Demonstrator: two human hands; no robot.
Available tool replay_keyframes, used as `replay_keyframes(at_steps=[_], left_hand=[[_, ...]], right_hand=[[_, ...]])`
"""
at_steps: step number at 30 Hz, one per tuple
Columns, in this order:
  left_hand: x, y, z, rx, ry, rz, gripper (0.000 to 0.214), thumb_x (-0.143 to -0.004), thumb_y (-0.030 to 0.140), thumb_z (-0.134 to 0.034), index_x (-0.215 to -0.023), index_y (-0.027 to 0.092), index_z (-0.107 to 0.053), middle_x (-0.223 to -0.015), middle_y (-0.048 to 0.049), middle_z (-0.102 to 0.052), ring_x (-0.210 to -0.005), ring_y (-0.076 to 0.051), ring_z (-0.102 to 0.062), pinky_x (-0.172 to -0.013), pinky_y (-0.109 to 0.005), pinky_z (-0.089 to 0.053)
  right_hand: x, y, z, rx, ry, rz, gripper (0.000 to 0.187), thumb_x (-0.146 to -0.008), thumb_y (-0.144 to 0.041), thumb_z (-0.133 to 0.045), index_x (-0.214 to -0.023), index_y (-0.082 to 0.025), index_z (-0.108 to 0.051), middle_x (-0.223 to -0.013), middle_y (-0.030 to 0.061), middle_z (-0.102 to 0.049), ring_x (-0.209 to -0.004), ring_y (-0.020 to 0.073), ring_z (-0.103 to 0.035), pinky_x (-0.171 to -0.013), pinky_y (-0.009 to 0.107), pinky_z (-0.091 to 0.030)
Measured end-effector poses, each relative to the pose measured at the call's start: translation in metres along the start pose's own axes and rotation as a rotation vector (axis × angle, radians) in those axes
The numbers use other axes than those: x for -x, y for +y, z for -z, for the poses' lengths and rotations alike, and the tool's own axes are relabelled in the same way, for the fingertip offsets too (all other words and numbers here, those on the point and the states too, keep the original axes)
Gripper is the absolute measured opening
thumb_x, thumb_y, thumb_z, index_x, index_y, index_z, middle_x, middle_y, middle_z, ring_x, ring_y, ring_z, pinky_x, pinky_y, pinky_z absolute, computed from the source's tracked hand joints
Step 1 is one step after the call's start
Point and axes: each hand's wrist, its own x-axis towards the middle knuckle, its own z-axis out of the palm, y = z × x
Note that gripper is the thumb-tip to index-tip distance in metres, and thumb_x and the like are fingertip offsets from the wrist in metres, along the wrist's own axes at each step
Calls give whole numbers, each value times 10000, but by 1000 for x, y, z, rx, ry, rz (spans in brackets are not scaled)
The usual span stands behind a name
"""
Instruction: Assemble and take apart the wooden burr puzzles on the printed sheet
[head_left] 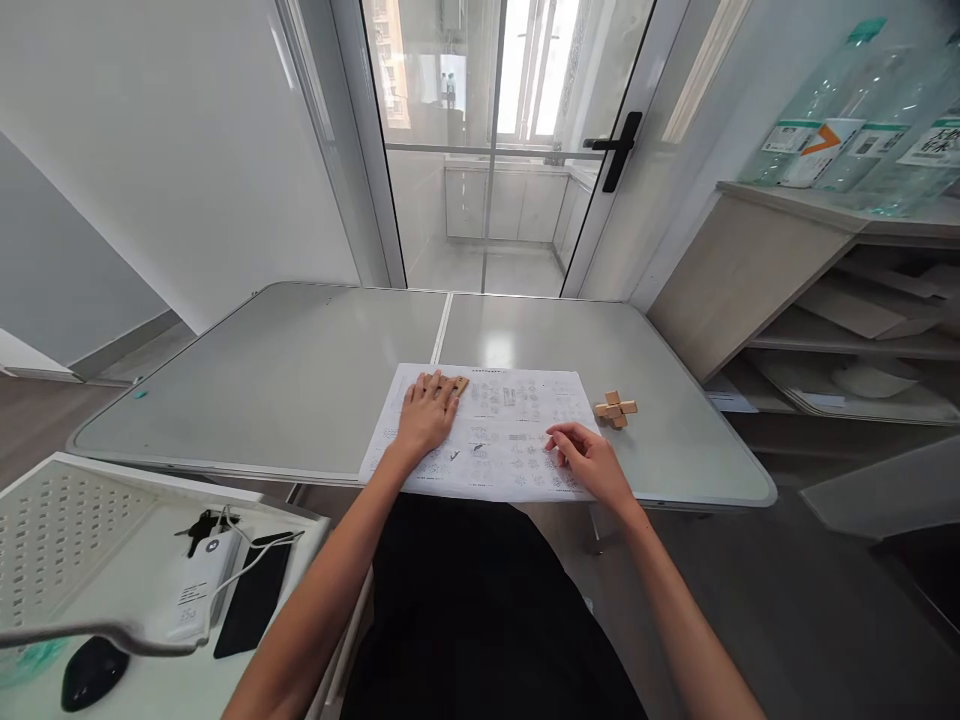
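A printed instruction sheet (491,400) lies on the grey table, its near edge along the table's front. My left hand (429,412) rests palm down on the sheet's left part, fingers spread over a flat wooden piece (462,384) that is mostly hidden beneath them. Over the sheet's right part is my right hand (589,458), its fingers loosely bent and apart, with no object visible in them. Just beyond the sheet's right edge stands a wooden burr puzzle (616,409), made of crossed sticks and touched by neither hand.
The folding table (315,370) reaches to a glass door (487,200). At lower left, a white cart (142,560) holds a power bank (204,580), a black phone (253,595), keys and a mouse (94,673). Plastic bottles (825,130) top the shelf unit (757,260) on the right.
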Motion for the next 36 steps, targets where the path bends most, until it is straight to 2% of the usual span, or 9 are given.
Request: replay_keyframes(at_steps=[4,9,12,15,21,31,36], left_hand=[[6,-19,11,-22,14,31,562,-1069,450,-325,-1603,316,-438,-1715,-51,-359,-1607,-365,-236,-1268,-582,-219],[19,-28,22,41,49,22,556,-1069,461,-351,-1591,296,-446,-1701,-65,-384,-1606,-341,-253,-1263,-570,-256],[27,-35,30,88,74,31,600,-1055,522,-383,-1601,277,-422,-1710,-77,-362,-1606,-356,-249,-1264,-569,-272],[33,-49,40,160,49,15,683,-1031,608,-406,-1614,253,-390,-1721,-91,-335,-1609,-351,-243,-1277,-560,-262],[40,-77,53,289,49,106,725,-1015,618,-397,-1560,143,-450,-1604,-146,-514,-1477,-316,-487,-1239,-470,-363],[43,-76,52,331,98,109,651,-989,529,-459,-1513,143,-486,-1530,-135,-598,-1394,-309,-576,-1197,-468,-429],[42,-78,54,363,98,100,632,-980,529,-481,-1495,163,-504,-1536,-125,-596,-1424,-305,-556,-1216,-475,-416]], right_hand=[[0,1,-1,-11,-3,0,411,-953,-595,-604,-1015,-206,-721,-876,54,-759,-617,170,-587,-594,303,-475],[1,0,-2,-19,4,-1,398,-957,-586,-610,-1006,-206,-720,-873,52,-755,-613,166,-585,-600,304,-488],[0,0,-1,-26,11,11,410,-951,-599,-614,-1001,-206,-719,-857,51,-752,-610,168,-595,-600,306,-499],[0,1,-1,-29,11,18,427,-947,-614,-610,-1004,-205,-716,-851,57,-748,-610,175,-601,-585,308,-497],[-1,0,-2,-40,10,16,405,-958,-592,-605,-1006,-204,-713,-866,56,-746,-620,170,-594,-575,295,-481],[-1,1,-2,-75,20,4,412,-948,-597,-628,-1012,-199,-711,-862,57,-737,-618,173,-587,-589,306,-479],[-2,3,-1,-82,24,-5,431,-942,-617,-644,-1015,-198,-714,-857,55,-731,-620,172,-586,-595,305,-473]])
